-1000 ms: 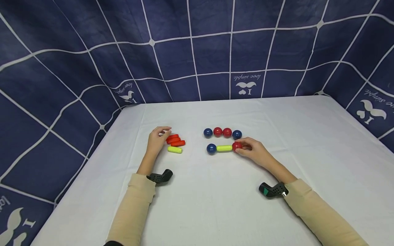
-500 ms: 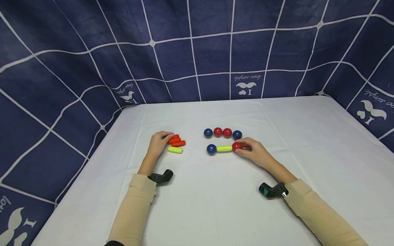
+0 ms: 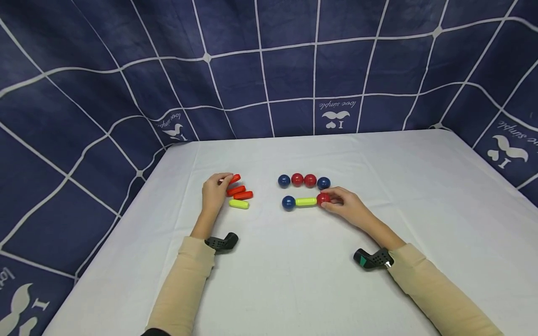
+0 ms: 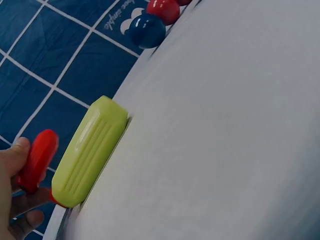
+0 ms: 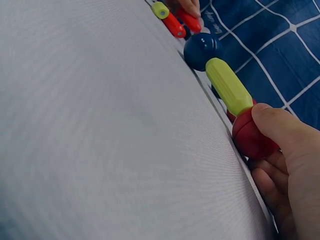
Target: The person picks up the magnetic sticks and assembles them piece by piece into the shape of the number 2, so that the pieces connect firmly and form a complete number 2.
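My left hand pinches a red rod between thumb and fingers, held just off the cloth. Two more red rods lie beside that hand, with a yellow-green rod nearest to me. On the right, my right hand grips a red ball with thumb and fingers. That ball sits at one end of another yellow-green rod, whose other end meets a blue ball. These three parts form a straight line on the table.
Behind the joined piece, two red balls stand in a row between a blue ball on the left and another blue ball near my right fingertips. A white cloth covers the table; a dark blue checked curtain surrounds it.
My left hand has taken hold of the farthest red rod and moved it up and away from the other red rods. My right hand and the joined piece stay put.
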